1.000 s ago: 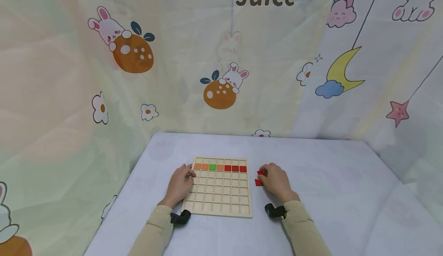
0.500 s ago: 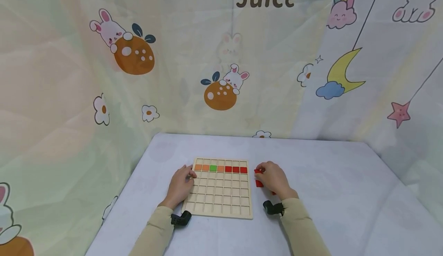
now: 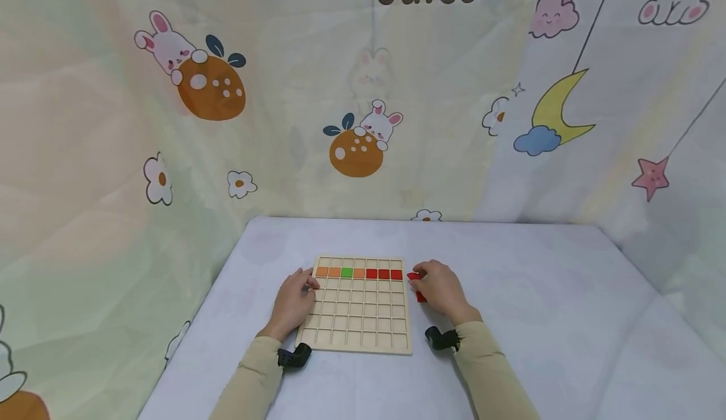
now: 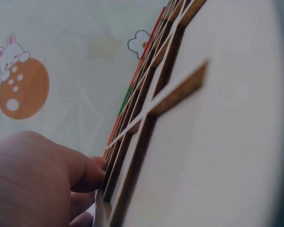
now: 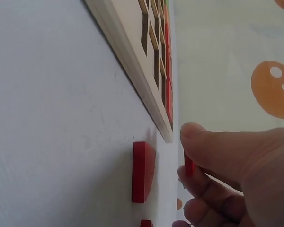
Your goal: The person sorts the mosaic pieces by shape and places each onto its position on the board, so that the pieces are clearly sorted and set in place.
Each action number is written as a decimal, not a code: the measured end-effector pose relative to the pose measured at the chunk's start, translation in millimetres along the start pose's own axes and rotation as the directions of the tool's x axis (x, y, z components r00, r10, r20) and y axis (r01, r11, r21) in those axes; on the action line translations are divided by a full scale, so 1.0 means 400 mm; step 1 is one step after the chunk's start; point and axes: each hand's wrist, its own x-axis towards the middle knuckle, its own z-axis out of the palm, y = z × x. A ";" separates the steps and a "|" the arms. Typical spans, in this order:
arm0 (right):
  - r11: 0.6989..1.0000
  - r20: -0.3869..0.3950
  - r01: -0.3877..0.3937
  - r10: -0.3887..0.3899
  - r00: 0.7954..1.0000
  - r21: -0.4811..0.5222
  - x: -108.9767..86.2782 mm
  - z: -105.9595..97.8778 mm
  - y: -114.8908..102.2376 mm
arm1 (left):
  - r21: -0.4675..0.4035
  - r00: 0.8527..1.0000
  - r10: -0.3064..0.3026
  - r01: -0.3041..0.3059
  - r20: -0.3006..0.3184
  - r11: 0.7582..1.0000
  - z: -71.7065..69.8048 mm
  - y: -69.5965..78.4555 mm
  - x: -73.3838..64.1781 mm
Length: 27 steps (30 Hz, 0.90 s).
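Observation:
A pale wooden grid board lies on the table, with orange, green and red tiles filling its second row from the back. At the board's left edge, my left hand grips the rim; its thumb lies against the edge in the left wrist view. Just off the back right corner, my right hand pinches a red tile between thumb and fingers, raised above the table. Below that hand another red tile sits on the tabletop, beside the board.
A further red piece shows at the bottom of the right wrist view. A white cloth covers the table. Behind it hangs a curtain printed with rabbits, fruit and flowers. Black cameras are strapped to both wrists.
My right hand has moved left toward the board's back right corner, carrying the pinched red tile. The left hand stays at the board's left edge.

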 end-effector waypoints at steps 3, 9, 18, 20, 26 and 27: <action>1.000 -0.007 0.012 -0.012 1.000 0.008 -0.002 0.007 -0.008 | -0.003 1.000 0.004 -0.004 -0.004 1.000 0.000 -0.003 0.001; 0.997 -0.004 0.069 -0.069 0.998 0.023 -0.008 0.016 -0.016 | -0.014 1.000 -0.015 0.015 -0.001 1.000 0.002 -0.003 0.000; 0.995 0.007 0.102 -0.102 0.995 -0.009 -0.011 0.026 -0.024 | -0.022 1.000 -0.010 0.010 -0.006 1.000 0.000 -0.002 0.002; 0.994 0.001 0.106 -0.106 0.994 -0.010 -0.010 0.028 -0.027 | -0.020 1.000 -0.007 0.007 -0.007 1.000 0.000 -0.002 0.002; 0.991 -0.005 0.130 -0.130 0.992 -0.010 -0.008 0.037 -0.027 | -0.016 1.000 0.015 -0.015 -0.006 1.000 0.000 -0.007 0.003; 0.991 -0.004 0.133 -0.134 0.991 -0.012 -0.008 0.039 -0.027 | -0.017 1.000 0.016 -0.017 -0.007 1.000 -0.001 -0.008 0.004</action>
